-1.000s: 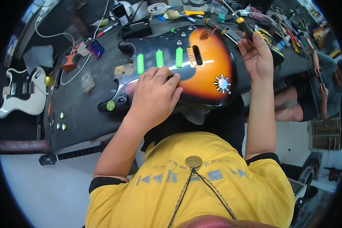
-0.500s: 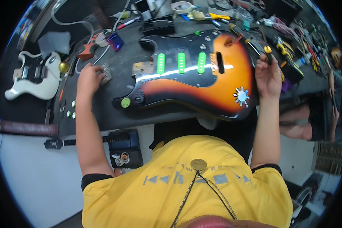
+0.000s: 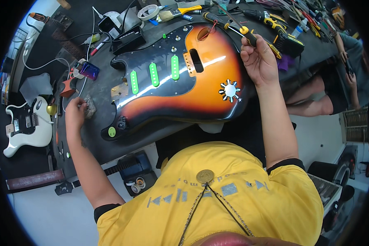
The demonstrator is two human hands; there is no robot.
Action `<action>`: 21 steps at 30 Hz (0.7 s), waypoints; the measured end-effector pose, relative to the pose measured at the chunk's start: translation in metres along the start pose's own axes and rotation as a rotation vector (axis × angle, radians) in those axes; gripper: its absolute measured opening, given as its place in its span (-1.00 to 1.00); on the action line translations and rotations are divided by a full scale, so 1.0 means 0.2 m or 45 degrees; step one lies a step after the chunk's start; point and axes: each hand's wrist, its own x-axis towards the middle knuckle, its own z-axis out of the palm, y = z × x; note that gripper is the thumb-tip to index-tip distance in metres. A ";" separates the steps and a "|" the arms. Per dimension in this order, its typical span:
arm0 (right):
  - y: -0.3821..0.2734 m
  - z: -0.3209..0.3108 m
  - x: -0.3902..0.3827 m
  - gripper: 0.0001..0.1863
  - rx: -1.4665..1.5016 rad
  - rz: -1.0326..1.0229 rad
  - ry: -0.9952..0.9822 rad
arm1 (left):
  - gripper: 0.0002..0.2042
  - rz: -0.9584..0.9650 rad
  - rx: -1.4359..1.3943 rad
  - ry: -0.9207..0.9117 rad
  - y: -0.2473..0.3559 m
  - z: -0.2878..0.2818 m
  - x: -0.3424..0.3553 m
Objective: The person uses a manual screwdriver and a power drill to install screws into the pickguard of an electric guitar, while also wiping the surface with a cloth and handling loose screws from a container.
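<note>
A sunburst electric guitar body [image 3: 172, 102] lies face up on the dark bench, with a black pickguard [image 3: 143, 61] and three bright green pickups [image 3: 154, 74]. To its left, my left hand [image 3: 76, 117] rests with curled fingers at the edge of a small grey, glittering heap [image 3: 89, 107], perhaps tiny metal parts. What those fingertips pinch, if anything, is too small to make out. Beyond the body's right end, my right hand [image 3: 260, 63] is raised, closed round the yellow-and-black handle of a screwdriver [image 3: 249, 37]. Its shaft points up and away.
A white guitar body [image 3: 35, 127] lies at far left. Behind the sunburst body are a black box [image 3: 129, 39], a tape roll [image 3: 149, 12] and a paintbrush [image 3: 178, 13]. A cordless drill [image 3: 276, 28] lies beyond my right hand. Another person [image 3: 328, 86] is at the right.
The view has turned, so the bench appears shifted left and tilted. My left hand stays by the grey heap. My right hand still grips the screwdriver, whose shaft now shows more clearly.
</note>
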 end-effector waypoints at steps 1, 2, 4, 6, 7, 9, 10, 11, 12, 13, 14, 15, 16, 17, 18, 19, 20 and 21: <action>0.00 0.00 0.00 -0.72 -0.001 -0.003 0.001 | -0.88 0.003 -0.001 0.000 -0.01 0.00 0.00; 0.00 -0.01 0.00 -0.72 -0.005 -0.001 0.013 | -0.88 -0.046 -0.010 0.075 -0.02 0.01 0.00; 0.00 -0.02 0.00 -0.72 -0.010 -0.003 0.022 | -0.89 -0.091 -0.021 0.153 -0.03 0.01 0.00; 0.00 0.00 -0.01 -0.72 0.003 0.006 0.044 | -0.87 -0.102 -0.226 0.498 -0.04 0.00 -0.01; -0.01 0.01 -0.01 -0.72 0.000 0.000 0.042 | -0.84 -0.154 -0.496 0.552 -0.01 -0.01 -0.02; -0.03 0.05 -0.03 -0.74 -0.101 -0.018 0.119 | -0.85 -0.155 -0.801 0.543 0.16 -0.04 -0.07; -0.04 0.07 -0.04 -0.74 -0.104 -0.019 0.115 | -0.86 -0.162 -1.099 0.527 0.28 -0.05 -0.11; -0.06 0.11 -0.05 -0.75 -0.149 -0.051 0.119 | -0.86 -0.168 -1.100 0.530 0.40 -0.06 -0.15; -0.09 0.15 -0.07 -0.76 -0.196 -0.087 0.125 | -0.87 -0.103 -1.223 0.434 0.54 -0.08 -0.19; -0.11 0.18 -0.08 -0.78 -0.235 -0.112 0.145 | -0.87 -0.040 -1.344 0.338 0.67 -0.07 -0.24; -0.13 0.22 -0.09 -0.78 -0.236 -0.103 0.143 | -0.88 -0.015 -1.374 0.243 0.77 -0.07 -0.27; -0.16 0.25 -0.10 -0.79 -0.304 -0.119 0.138 | -0.86 0.009 -1.406 0.146 0.86 -0.06 -0.30; -0.19 0.28 -0.11 -0.79 -0.381 -0.146 0.138 | -0.85 0.016 -1.495 0.046 0.96 -0.04 -0.32; -0.21 0.31 -0.12 -0.78 -0.431 -0.167 0.141 | -0.84 -0.052 -1.603 -0.142 1.04 -0.06 -0.34; -0.23 0.33 -0.13 -0.78 -0.437 -0.165 0.137 | -0.84 0.124 -1.616 -0.186 1.10 -0.03 -0.35; -0.26 0.36 -0.15 -0.76 -0.502 -0.209 0.103 | -0.84 0.281 -1.619 -0.195 1.16 -0.01 -0.34; -0.28 0.38 -0.17 -0.74 -0.565 -0.251 0.067 | -0.84 0.434 -1.618 -0.200 1.20 0.02 -0.32; -0.29 0.42 -0.19 -0.72 -0.588 -0.292 0.049 | -0.84 0.435 -1.621 -0.195 1.24 0.04 -0.32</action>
